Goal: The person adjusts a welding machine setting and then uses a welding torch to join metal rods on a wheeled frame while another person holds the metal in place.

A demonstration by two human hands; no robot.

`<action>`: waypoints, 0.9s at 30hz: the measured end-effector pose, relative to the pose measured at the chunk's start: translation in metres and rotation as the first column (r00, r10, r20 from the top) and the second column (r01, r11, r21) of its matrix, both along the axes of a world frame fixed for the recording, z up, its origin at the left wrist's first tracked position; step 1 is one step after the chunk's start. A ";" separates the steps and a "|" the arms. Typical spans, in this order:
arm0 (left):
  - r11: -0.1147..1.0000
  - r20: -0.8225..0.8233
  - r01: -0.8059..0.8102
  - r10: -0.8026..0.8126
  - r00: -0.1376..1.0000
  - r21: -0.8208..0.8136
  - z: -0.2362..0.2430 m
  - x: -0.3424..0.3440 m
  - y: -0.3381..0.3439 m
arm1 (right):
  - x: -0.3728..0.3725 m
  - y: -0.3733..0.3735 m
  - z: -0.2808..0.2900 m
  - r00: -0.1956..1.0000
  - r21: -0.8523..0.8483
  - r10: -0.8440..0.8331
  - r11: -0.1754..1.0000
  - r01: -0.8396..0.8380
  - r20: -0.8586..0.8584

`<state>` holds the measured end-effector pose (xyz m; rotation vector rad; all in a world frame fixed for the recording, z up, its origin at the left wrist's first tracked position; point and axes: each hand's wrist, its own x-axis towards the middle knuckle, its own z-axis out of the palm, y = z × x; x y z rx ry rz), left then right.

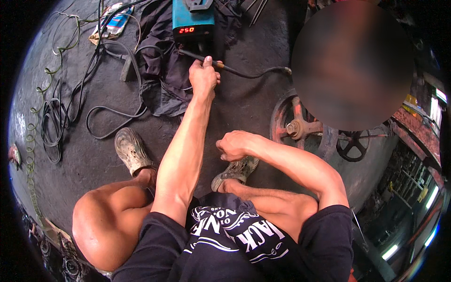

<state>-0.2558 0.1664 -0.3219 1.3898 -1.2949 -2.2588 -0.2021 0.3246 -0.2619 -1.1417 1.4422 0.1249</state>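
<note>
My left hand (204, 79) reaches forward, its fingers closed round a thick black cable (251, 75) with a brass-coloured band just right of the grip. The cable's left end lies by the front of a teal welding machine (192, 21) with a lit red display. Whether that end is plugged in, I cannot tell. My right hand (236, 144) is curled in a loose fist above my right clog (235, 170), and nothing shows in it. Dark crumpled cloth (159, 80) lies under and beside the machine.
Black cables (54, 127) loop over the floor at left, beside a coiled green hose (32, 136). A torn packet (112, 21) lies at upper left. To the right are a rusty spoked wheel (286, 127) and a smaller dark wheel (352, 145). A blurred disc hides the upper right.
</note>
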 end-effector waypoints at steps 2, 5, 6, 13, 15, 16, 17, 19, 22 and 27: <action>1.000 -0.004 -0.007 0.007 1.000 0.003 -0.001 -0.001 0.002 | -0.021 -0.008 0.009 0.980 0.132 0.196 0.971 -0.198 0.027; 1.000 0.022 -0.008 0.008 1.000 -0.019 -0.007 0.005 -0.003 | -0.091 -0.053 0.067 0.961 -0.058 -0.040 0.998 0.025 -0.273; 0.999 0.030 0.017 -0.016 0.999 -0.034 -0.007 0.003 -0.003 | -0.114 -0.059 0.072 0.893 -0.339 -0.298 0.923 0.180 -0.337; 1.000 0.028 -0.021 0.021 0.999 0.003 0.003 0.002 -0.001 | -0.198 -0.170 0.072 0.544 -0.894 -0.713 0.397 -0.206 -0.442; 1.000 0.026 -0.010 0.010 1.000 0.009 0.009 -0.001 0.001 | -0.204 -0.179 0.057 0.498 -0.845 -0.683 0.415 -0.338 -0.534; 1.000 0.032 -0.018 0.018 0.999 0.011 0.009 0.001 0.000 | -0.198 -0.184 0.050 0.503 -0.779 -0.610 0.576 -0.248 -0.612; 1.000 0.037 -0.010 0.009 0.999 0.006 0.010 0.001 -0.001 | -0.194 -0.186 0.044 0.516 -0.677 -0.525 0.719 -0.158 -0.677; 1.000 0.085 0.013 -0.012 0.996 -0.012 0.014 0.003 -0.003 | -0.185 -0.181 0.038 0.534 -0.759 -0.594 0.633 -0.153 -0.602; 1.000 0.083 0.003 -0.003 0.997 -0.003 0.017 0.003 -0.004 | -0.176 -0.178 0.035 0.506 -0.840 -0.691 0.522 -0.146 -0.517; 1.000 0.108 0.015 -0.015 0.994 -0.005 0.019 0.004 -0.007 | -0.174 -0.186 0.048 0.556 -0.734 -0.599 0.678 -0.031 -0.577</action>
